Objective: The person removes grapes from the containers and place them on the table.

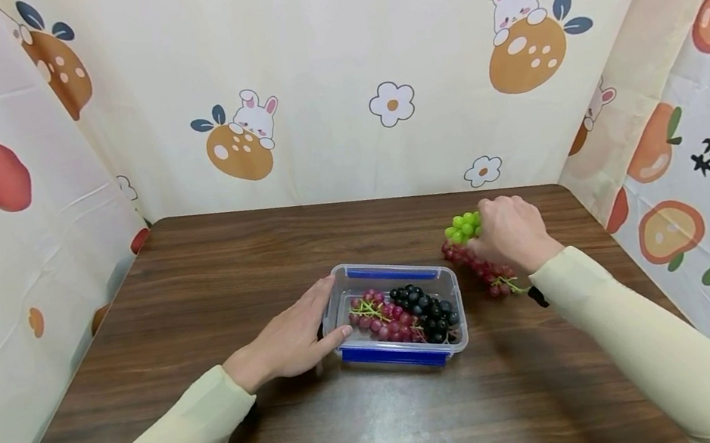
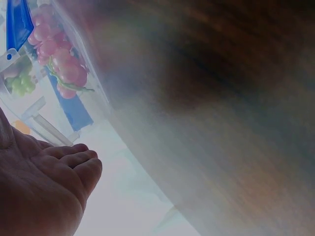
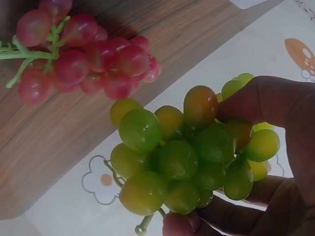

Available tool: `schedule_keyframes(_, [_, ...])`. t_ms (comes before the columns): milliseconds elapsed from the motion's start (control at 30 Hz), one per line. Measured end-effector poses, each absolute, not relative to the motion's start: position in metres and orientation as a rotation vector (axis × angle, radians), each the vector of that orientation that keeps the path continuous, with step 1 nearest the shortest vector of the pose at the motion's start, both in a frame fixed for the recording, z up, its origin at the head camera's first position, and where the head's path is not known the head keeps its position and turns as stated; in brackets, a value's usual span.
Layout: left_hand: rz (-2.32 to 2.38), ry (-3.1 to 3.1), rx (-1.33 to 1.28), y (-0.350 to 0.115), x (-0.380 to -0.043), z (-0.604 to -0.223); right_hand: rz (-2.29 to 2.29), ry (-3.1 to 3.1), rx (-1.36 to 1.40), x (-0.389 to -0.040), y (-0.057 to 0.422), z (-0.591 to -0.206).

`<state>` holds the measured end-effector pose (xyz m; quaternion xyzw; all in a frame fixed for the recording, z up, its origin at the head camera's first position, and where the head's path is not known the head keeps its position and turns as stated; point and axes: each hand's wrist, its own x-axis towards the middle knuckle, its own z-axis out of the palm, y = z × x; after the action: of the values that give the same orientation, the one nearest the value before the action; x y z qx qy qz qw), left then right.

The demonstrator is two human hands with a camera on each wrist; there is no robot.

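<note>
My right hand (image 1: 510, 233) grips a bunch of green grapes (image 3: 177, 152), thumb on one side and fingers on the other, above the table's right part. Just below it in the head view, a bunch of red grapes (image 1: 490, 274) with a pale green stem lies on the wood. A clear plastic box (image 1: 450, 284) with blue clips stands without a lid mid-table. Inside it are red grapes (image 1: 384, 320) on the left and black grapes (image 1: 433, 309) on the right. My left hand (image 1: 296, 334) rests against the box's left side, fingers straight and thumb over the rim.
The dark wood table (image 1: 198, 275) ends at a pale printed curtain (image 1: 331, 64) behind it. More printed cloth hangs along the left and right sides. A small black item (image 1: 537, 296) shows by the right wrist.
</note>
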<state>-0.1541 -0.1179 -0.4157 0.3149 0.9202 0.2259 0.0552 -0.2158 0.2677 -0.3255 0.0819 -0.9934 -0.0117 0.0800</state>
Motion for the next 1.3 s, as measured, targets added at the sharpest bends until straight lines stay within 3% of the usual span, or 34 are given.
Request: schedule_keyframes(1300, [0.675, 2.798, 0.941, -0.116, -0.153, -0.414, -0.040, -3.094, 0.065, -0.224, 0.308, -0.333])
